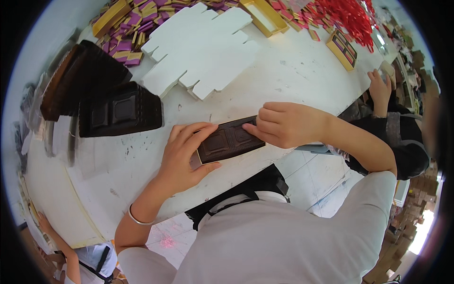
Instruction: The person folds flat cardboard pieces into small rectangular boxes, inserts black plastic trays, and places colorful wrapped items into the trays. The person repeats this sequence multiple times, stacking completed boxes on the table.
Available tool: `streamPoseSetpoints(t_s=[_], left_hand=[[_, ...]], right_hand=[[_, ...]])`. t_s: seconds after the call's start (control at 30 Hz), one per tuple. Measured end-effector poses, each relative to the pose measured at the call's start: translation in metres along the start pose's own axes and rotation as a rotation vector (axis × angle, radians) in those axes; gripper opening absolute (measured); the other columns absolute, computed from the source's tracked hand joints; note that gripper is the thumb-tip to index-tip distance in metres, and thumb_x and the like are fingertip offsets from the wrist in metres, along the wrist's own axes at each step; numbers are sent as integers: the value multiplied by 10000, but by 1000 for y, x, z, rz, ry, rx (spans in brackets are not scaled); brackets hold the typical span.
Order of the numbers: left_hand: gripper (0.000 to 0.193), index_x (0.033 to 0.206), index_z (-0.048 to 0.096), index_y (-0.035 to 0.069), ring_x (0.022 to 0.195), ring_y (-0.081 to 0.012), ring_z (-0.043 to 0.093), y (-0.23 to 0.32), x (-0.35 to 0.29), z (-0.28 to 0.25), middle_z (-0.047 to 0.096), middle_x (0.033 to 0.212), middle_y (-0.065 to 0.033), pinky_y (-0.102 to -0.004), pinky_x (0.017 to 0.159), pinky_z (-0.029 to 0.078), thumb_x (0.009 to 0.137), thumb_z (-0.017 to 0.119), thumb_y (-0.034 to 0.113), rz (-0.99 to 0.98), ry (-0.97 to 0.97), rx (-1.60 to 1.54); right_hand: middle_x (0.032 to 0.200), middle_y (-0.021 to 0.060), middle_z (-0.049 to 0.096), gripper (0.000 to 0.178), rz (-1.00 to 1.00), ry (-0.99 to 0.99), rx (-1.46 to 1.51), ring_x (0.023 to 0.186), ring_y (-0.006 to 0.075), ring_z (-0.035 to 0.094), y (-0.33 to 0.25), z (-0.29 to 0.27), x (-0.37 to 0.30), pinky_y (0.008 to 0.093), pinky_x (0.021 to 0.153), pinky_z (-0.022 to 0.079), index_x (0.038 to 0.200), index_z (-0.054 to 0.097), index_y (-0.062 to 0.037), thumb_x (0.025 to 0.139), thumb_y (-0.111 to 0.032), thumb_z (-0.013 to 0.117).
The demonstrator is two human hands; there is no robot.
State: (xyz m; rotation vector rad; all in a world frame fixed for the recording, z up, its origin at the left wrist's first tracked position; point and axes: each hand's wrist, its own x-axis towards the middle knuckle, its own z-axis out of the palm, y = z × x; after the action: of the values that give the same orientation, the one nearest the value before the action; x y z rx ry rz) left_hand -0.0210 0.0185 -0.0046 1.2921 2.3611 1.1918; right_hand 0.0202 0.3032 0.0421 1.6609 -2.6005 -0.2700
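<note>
A dark brown plastic tray (222,144) with square hollows lies near the table's front edge, with a pale edge showing beneath its left end. My left hand (182,158) grips that end, thumb on the near side and fingers along the far side. On the tray's right part, my right hand (286,124) has its fingers curled in, and a fingertip presses into the right-hand hollow. The hand itself covers the tray's far right corner.
Stacked dark trays (125,109) stand at the left. Beyond lie notched white card sheets (198,52), purple-and-gold pieces (125,45), an open gold box (266,21), a filled gold box (341,49) and red strands (347,21). Other people's hands (379,90) work at right and lower left.
</note>
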Motion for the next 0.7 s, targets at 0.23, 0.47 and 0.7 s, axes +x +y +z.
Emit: streamPoseSetpoints(t_s=[0.23,0.47,0.7], left_hand=[[741,1282,531,24,1064,-334,494,5,2,3,566,1216,-150,-405,939,407,647,829,263,3,35,76],[913,1386,396,24,1151,-352,447,17,-1,3,472,1327,-173,-468,1020,301,648,826,347,-11,32,140],[687,1217,538,55,1022,-293,506,16,14,14,582,1068,-97,-407,917,339,632,843,246,-83,88,168]], right_hand=[[1446,238,367,897,332,124,280,1350,343,355,-47,30,-7,508,1113,265,1313,426,97,828,-658,416],[1384,199,461,508,407,568,385,1257,367,459,6,30,-16,488,1062,338,1287,516,7,943,-366,500],[999,91,656,192,910,917,573,880,172,603,177,50,17,296,773,481,1065,637,-1,883,-58,606]])
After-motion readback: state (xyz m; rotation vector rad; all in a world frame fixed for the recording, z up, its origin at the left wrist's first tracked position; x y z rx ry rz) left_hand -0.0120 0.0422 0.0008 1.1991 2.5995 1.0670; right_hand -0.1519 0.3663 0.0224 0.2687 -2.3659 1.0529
